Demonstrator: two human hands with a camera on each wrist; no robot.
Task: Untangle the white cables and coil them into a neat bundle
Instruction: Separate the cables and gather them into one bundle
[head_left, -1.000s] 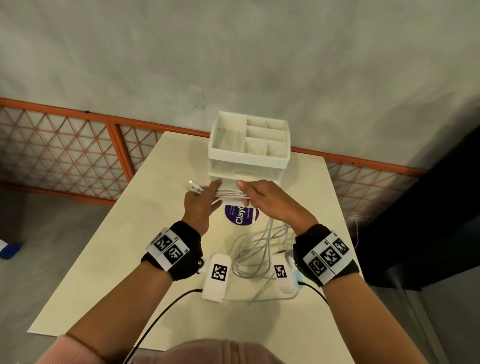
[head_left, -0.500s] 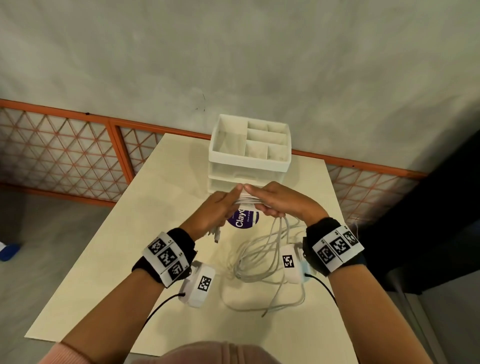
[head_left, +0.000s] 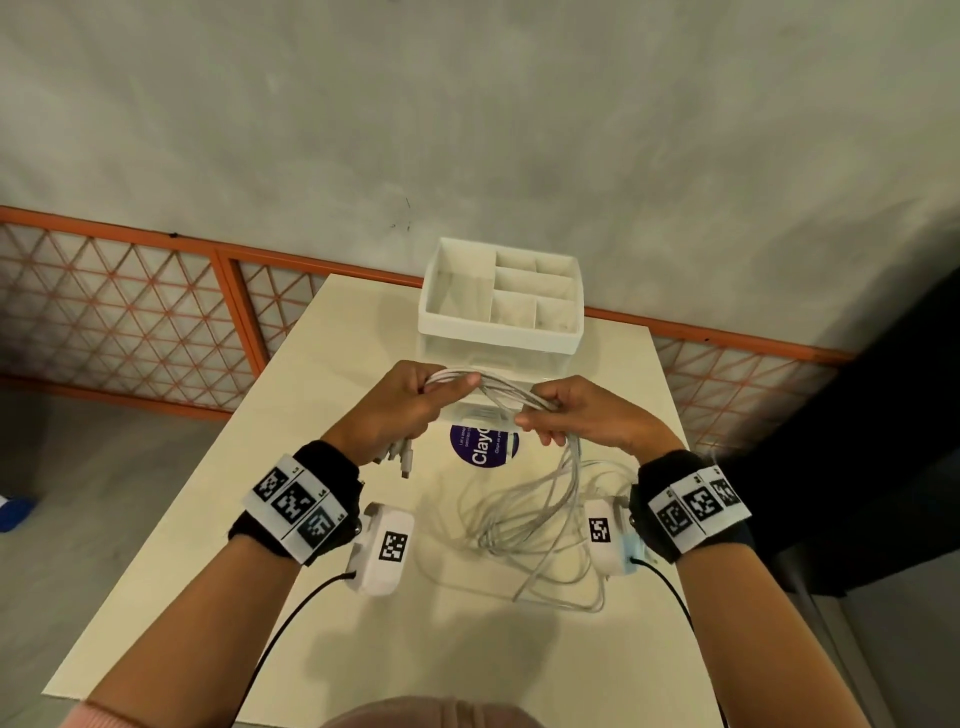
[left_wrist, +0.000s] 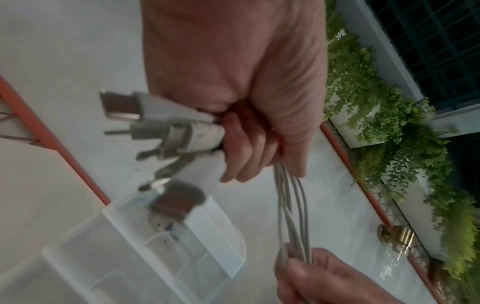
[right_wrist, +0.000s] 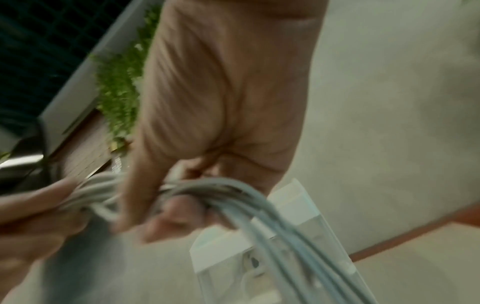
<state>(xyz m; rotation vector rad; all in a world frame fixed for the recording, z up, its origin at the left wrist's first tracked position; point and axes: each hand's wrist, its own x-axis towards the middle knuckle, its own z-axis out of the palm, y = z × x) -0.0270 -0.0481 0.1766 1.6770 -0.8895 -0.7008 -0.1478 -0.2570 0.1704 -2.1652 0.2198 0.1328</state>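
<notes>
Bare table (head_left: 218, 530) lies open to the left. White organizer (head_left: 501, 312) blocks the far edge just beyond both hands. Slack cable loops (head_left: 535, 525) clutter the surface at centre-right, beside a purple sticker (head_left: 483, 449).

Seemingly smooth plastic white cables (head_left: 524, 512)

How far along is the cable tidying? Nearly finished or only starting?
About midway, I'd guess. Done: the plug ends are gathered in the left hand. In hand: both hands hold the cables as one bunch, the right hand beside the left. Left: loose loops on the table are uncoiled.
</notes>
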